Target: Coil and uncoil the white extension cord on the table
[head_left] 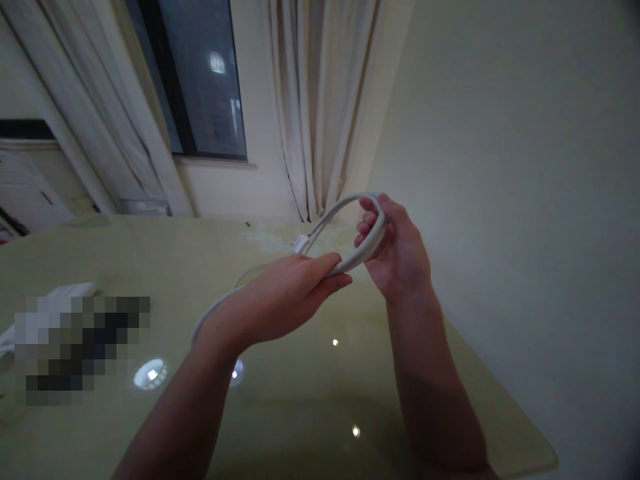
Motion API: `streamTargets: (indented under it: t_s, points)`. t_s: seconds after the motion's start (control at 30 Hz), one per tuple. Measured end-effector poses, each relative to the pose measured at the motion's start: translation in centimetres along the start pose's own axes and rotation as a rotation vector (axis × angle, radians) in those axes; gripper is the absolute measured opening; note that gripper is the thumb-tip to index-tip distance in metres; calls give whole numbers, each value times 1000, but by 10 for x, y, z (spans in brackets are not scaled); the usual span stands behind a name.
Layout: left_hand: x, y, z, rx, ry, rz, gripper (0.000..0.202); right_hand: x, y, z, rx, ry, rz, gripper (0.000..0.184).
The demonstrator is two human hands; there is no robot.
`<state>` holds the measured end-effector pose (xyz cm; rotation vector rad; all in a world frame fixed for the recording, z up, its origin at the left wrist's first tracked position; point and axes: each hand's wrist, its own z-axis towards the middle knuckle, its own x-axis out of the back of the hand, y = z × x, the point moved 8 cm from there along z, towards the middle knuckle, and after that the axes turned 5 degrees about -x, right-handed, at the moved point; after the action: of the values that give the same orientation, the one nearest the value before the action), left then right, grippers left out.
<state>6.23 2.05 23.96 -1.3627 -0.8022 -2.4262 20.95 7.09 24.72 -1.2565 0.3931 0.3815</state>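
A white cable [371, 245] is looped into a coil and held above the table between both of my hands. My left hand [287, 290] pinches the lower side of the coil between thumb and fingers. On the far right of the loop, my right hand [397, 243] curls its fingers around the cable. A small white plug or connector [301, 244] sticks out just beyond my left hand; its exact kind is unclear. One loose stretch of the cable hangs behind my left wrist.
The glossy greenish table [300, 413] reflects several lights. A blurred-out dark object [95, 340] lies at the left beside a white item [70, 293]. A wall [525, 200] borders the table on the right. Curtains [320, 100] and a window [200, 80] stand behind.
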Motion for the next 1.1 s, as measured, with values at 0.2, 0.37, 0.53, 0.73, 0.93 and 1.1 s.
streamTargets:
  t_s: [0.2,0.37,0.53,0.73,0.93,1.1]
  points:
    - [25,13,-8,-12,222,-46,34,-4,19,4,-201,-114,18,27]
    - [37,16,-13,-9,340,-61,37,-12,30,7,-261,-209,-18,36]
    - [53,9,-21,59,524,-137,43,-13,28,10,-120,-213,-160,44]
    - [58,-9,-29,100,610,-470,47,-5,13,10,274,-29,-550,49]
    - [65,-18,-32,162,627,-772,46,-13,30,15,246,-203,-593,47]
    - [71,-35,-30,181,633,-775,40,-24,60,12,-146,-391,-289,60]
